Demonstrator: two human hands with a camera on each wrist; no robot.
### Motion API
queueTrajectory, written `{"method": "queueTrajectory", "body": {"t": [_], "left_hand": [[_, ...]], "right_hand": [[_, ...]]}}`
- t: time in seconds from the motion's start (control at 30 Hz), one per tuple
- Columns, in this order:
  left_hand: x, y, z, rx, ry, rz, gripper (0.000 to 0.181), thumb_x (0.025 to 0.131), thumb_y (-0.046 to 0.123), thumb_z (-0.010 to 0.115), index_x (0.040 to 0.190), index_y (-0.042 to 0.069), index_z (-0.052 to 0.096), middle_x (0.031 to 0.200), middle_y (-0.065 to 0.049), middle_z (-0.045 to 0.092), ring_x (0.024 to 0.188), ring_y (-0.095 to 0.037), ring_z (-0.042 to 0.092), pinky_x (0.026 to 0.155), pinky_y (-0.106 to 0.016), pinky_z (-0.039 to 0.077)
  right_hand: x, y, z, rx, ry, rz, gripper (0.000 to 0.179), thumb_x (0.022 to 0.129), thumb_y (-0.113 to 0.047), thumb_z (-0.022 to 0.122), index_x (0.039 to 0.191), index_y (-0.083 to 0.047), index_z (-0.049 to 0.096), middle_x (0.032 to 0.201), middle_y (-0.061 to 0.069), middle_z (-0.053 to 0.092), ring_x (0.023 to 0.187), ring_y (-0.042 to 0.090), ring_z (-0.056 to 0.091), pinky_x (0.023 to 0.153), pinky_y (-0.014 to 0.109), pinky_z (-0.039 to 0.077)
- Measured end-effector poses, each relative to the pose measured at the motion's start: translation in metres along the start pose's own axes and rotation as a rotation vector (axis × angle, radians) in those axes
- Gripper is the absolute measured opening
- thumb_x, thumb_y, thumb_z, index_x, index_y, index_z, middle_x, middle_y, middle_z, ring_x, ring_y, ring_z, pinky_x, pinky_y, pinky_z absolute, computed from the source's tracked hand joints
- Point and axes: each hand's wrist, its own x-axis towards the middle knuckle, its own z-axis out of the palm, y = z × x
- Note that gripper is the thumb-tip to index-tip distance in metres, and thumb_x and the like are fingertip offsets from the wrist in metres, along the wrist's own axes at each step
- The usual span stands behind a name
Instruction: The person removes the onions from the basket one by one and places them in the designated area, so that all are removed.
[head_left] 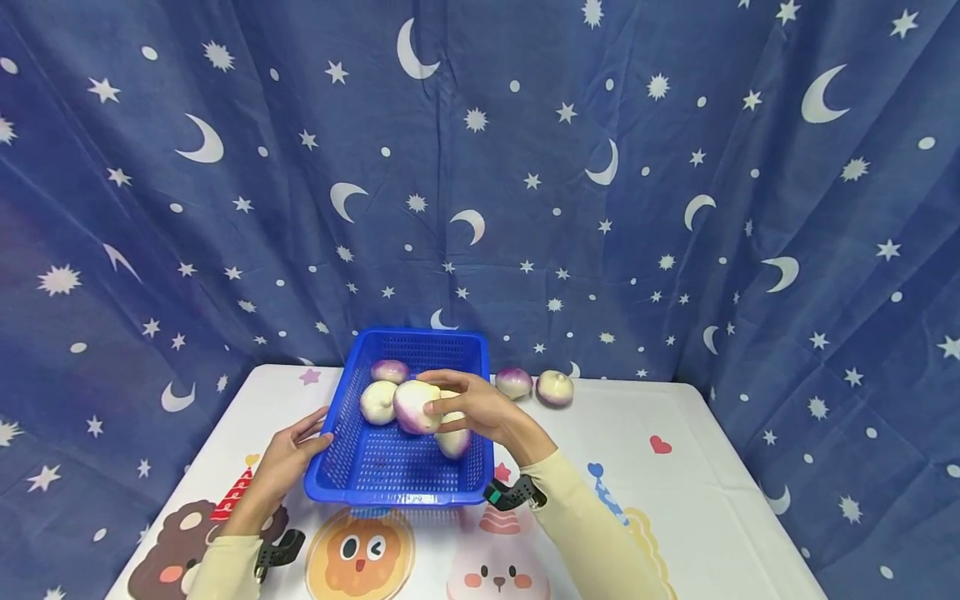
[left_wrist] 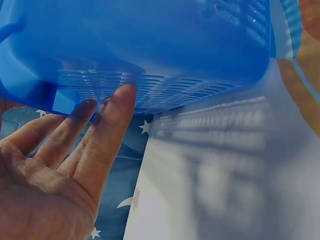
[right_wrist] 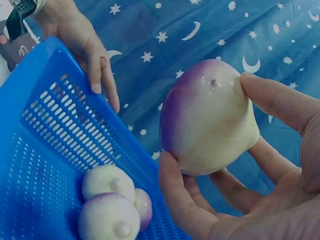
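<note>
My right hand (head_left: 472, 406) holds a purple-and-white turnip (head_left: 416, 407) between thumb and fingers, above the blue basket (head_left: 397, 500). In the right wrist view the held turnip (right_wrist: 207, 117) shows a purple side at left and a pale side towards the palm. Inside the basket lie a mostly white turnip (head_left: 377, 403), a purple-topped turnip (head_left: 390, 371) and a third turnip (head_left: 453, 442), partly covered by the right hand. At the basket's left side is my left hand (head_left: 288, 454); in the left wrist view its extended fingers (left_wrist: 107, 132) touch the outer wall.
Two more turnips, one purple (head_left: 513, 383) and one paler (head_left: 555, 389), lie on the table right of the basket. A white cloth (head_left: 705, 492) with cartoon prints covers the table. Behind it hangs a blue curtain (head_left: 525, 208) with moons and stars.
</note>
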Motion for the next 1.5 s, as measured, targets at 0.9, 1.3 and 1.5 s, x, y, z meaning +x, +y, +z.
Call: {"method": "queueTrajectory", "body": {"t": [0.9,1.3,1.5], "left_hand": [[-0.001,0.001,0.001,-0.014,-0.004,0.004,0.063,0.099,0.028,0.057,0.155,0.012,0.031,0.155,-0.026,0.035,0.139,-0.045,0.041,0.114,-0.057,0.035],[0.000,0.000,0.000,-0.001,0.004,0.001,0.063,0.100,0.029,0.056,0.155,0.013,0.031,0.154,-0.026,0.036,0.138,-0.046,0.042,0.113,-0.056,0.036],[0.000,0.000,0.000,0.004,0.004,-0.005,0.063,0.099,0.029,0.056,0.155,0.013,0.031,0.155,-0.025,0.035,0.140,-0.046,0.040,0.113,-0.056,0.035]], "right_hand": [[-0.059,0.013,-0.040,-0.032,0.182,-0.129,0.062,0.082,-0.008,0.075,0.140,-0.006,0.052,0.123,0.009,0.062,0.101,0.014,0.063,0.081,0.030,0.058],[-0.080,0.014,-0.069,-0.067,0.276,-0.151,0.060,0.082,-0.008,0.076,0.138,-0.005,0.053,0.127,0.007,0.058,0.104,0.016,0.063,0.080,0.033,0.060],[-0.093,0.011,-0.080,-0.136,0.310,-0.146,0.058,0.084,-0.012,0.076,0.138,-0.007,0.053,0.130,0.006,0.055,0.106,0.016,0.063,0.084,0.034,0.059]]}}
